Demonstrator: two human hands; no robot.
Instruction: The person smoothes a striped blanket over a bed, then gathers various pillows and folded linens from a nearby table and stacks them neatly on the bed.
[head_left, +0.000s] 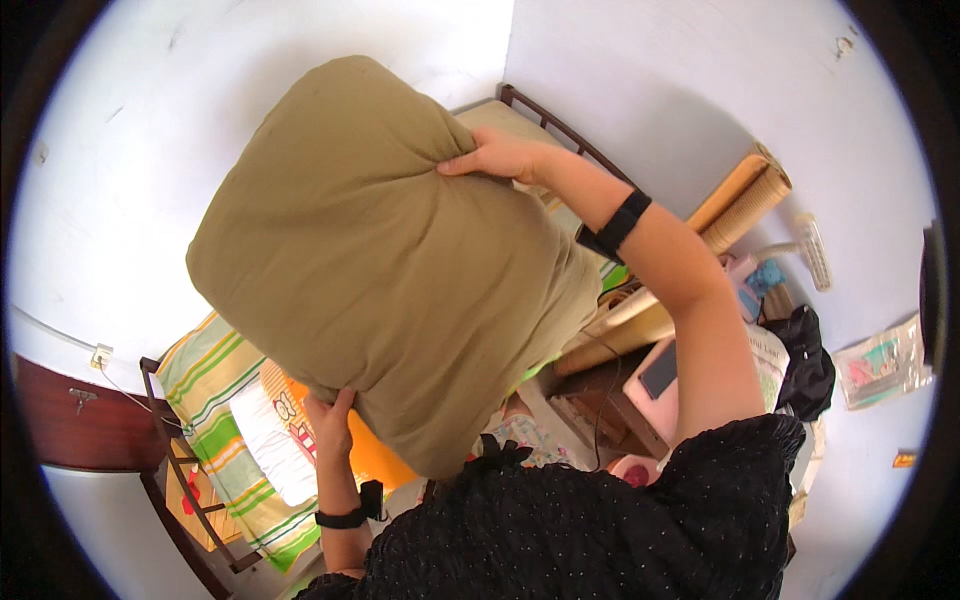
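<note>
A large, plump olive-brown fabric bundle (375, 247), perhaps a pillow or a folded quilt, is held up in front of my chest. My right hand (499, 156) grips its upper right edge, pulling creases into the cloth around the thumb. Lower down, my left hand (330, 431) pinches the bottom left edge, thumb on the near face. The other fingers of both hands are partly hidden behind the fabric. Below the bundle lies a striped green, yellow and white bed sheet (217, 420), much of it covered from sight. An orange-and-white pillow with cartoon figures (281, 427) rests on it.
The bed has a dark metal frame (199, 502). Rolled mats (739, 202) lean against the wall at the right. Nearby, a phone (664, 367) lies on a pink surface (645, 394), with a white desk lamp (814, 251) beyond. A dark cable (619, 375) hangs beside it.
</note>
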